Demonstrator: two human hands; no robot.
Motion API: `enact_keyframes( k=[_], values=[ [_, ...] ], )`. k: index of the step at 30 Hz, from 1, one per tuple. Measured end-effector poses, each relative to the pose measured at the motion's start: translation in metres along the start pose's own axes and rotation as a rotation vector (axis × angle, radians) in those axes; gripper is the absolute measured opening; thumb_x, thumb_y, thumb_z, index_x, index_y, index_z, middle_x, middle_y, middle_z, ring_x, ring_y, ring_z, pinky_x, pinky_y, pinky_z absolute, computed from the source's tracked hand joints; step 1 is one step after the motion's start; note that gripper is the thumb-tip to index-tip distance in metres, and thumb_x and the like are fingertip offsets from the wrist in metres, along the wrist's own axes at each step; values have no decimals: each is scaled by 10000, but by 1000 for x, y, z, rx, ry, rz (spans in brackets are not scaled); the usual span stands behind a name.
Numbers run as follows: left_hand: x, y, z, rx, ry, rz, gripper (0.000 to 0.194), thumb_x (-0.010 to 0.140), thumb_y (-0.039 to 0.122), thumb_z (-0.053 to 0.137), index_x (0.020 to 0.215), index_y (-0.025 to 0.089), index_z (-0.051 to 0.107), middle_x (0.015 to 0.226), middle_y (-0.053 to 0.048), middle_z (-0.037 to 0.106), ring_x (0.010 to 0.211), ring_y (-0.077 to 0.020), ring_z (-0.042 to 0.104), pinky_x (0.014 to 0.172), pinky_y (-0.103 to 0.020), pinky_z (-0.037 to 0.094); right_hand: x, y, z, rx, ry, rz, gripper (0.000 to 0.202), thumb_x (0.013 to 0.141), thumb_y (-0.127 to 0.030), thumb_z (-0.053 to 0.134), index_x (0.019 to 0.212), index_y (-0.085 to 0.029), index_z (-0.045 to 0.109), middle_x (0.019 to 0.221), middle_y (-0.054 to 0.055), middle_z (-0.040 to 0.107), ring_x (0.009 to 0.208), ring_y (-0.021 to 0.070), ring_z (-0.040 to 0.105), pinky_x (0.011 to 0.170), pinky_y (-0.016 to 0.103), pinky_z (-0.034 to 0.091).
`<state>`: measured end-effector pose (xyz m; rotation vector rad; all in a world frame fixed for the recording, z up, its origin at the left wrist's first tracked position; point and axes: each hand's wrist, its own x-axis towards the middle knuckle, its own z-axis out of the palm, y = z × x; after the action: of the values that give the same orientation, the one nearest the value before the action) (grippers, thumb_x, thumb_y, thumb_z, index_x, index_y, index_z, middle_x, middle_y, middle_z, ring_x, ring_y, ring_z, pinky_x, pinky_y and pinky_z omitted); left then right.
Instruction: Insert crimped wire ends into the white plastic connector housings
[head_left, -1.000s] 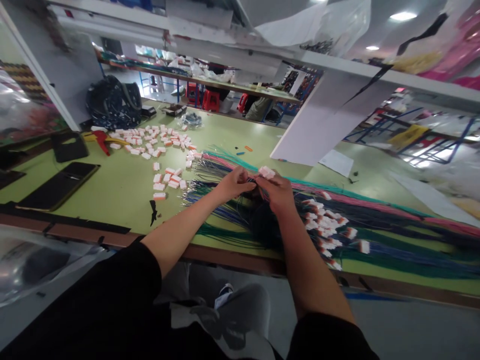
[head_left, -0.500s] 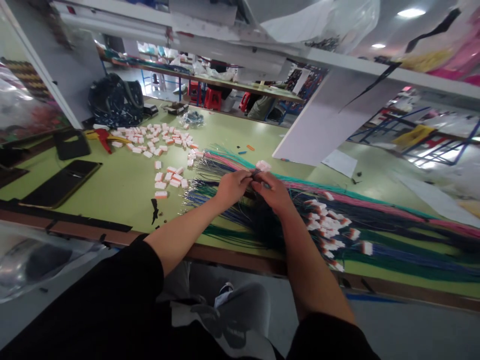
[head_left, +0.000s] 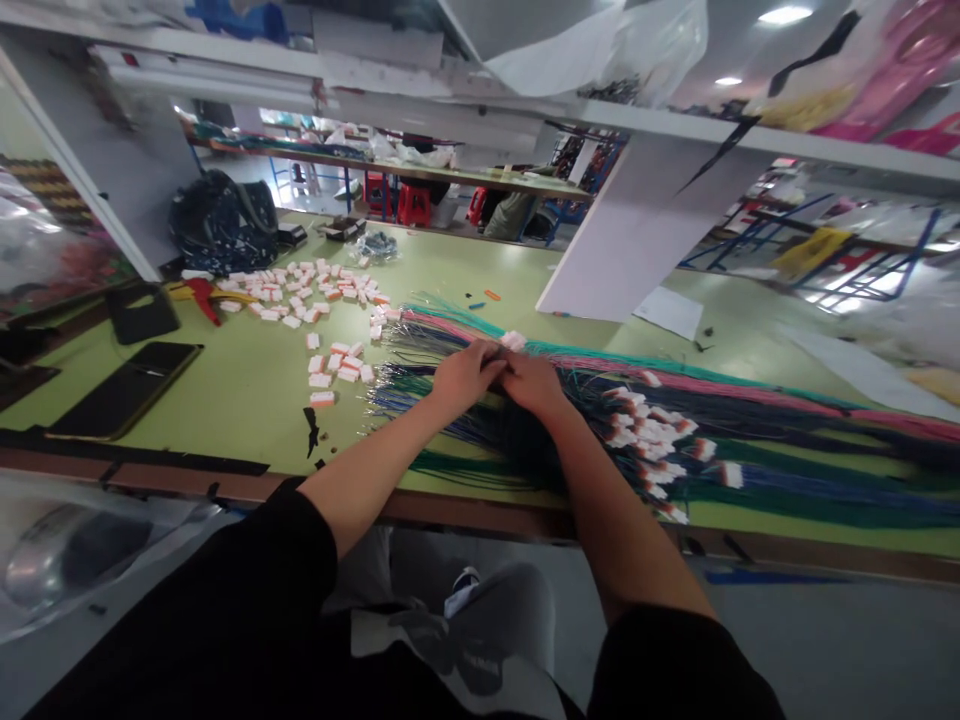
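Over the bundles of thin wires, my left hand (head_left: 463, 374) and my right hand (head_left: 535, 382) meet with fingertips together. A white connector (head_left: 513, 341) shows just beyond the fingers of my right hand, which is closed on it. My left hand is pinched closed against the right; whatever lies between its fingers is hidden. Beneath both hands run dark wires (head_left: 420, 385), with pink and teal wires (head_left: 645, 362) behind them. Right of my right forearm, several white-and-orange connectors (head_left: 649, 440) lie heaped on the wires.
Loose connectors (head_left: 292, 290) are spread on the green table (head_left: 247, 390) at left. A black phone (head_left: 127, 390), red-and-yellow pliers (head_left: 204, 298) and a dark bag (head_left: 221, 220) lie further left. A white upright panel (head_left: 622, 230) stands behind, under a shelf.
My right hand has turned, its fingers now folded closer to my left hand. The connector sits slightly lower and further left in view. The camera has shifted a little.
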<state>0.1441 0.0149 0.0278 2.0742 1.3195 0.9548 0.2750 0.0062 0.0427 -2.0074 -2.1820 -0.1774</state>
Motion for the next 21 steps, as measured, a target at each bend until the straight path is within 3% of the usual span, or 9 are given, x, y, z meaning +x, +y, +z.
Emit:
enact_keyframes(
  k=[2, 6, 10, 13, 16, 19, 21],
  values=[
    [2, -4, 1, 13, 36, -50, 195, 875, 330, 500, 951, 197, 620, 843, -63, 655, 825, -216, 603, 682, -262, 391, 0, -13, -3, -17, -13, 8, 297, 842, -262, 430, 906, -236, 719, 874, 84, 732, 774, 247, 642, 615, 309, 388],
    [12, -14, 3, -106, 98, -184, 196, 882, 273, 469, 779, 188, 612, 764, -49, 635, 785, -194, 585, 657, -249, 380, 0, -35, -11, -117, -4, -13, 362, 877, -268, 381, 859, -195, 735, 831, 132, 725, 772, 259, 637, 654, 348, 380],
    [18, -19, 10, -150, 82, -222, 311, 893, 251, 418, 628, 173, 562, 598, -9, 565, 628, -151, 538, 572, -229, 359, 0, -36, -22, -360, -29, -252, 323, 835, -135, 407, 842, -123, 730, 724, 148, 704, 735, 243, 613, 813, 406, 348],
    [20, -18, 15, -152, 65, -229, 325, 880, 252, 442, 581, 169, 537, 546, 6, 531, 576, -135, 513, 535, -225, 336, -8, -35, -28, -399, -56, -320, 289, 803, -105, 441, 829, -125, 727, 687, 127, 697, 703, 227, 588, 853, 404, 334],
    [24, -18, 13, -116, 60, -247, 320, 874, 218, 444, 571, 165, 532, 541, -1, 535, 566, -133, 508, 529, -227, 330, -29, -47, -32, -343, -98, -467, 271, 782, -113, 459, 757, -186, 719, 628, 79, 678, 649, 204, 556, 846, 409, 334],
    [27, -16, 8, -63, 35, -235, 289, 874, 206, 442, 621, 153, 572, 577, -22, 569, 598, -145, 538, 563, -232, 361, -40, -56, -39, -149, -55, -747, 253, 797, -174, 470, 777, -236, 714, 690, 43, 689, 705, 193, 563, 861, 398, 324],
    [26, -13, 8, -24, 3, -183, 186, 848, 222, 503, 719, 153, 618, 676, -39, 625, 697, -167, 585, 624, -232, 396, -30, -44, -46, -106, 54, -569, 266, 780, -141, 463, 773, -215, 719, 703, 59, 689, 721, 203, 576, 819, 396, 336]
  ],
)
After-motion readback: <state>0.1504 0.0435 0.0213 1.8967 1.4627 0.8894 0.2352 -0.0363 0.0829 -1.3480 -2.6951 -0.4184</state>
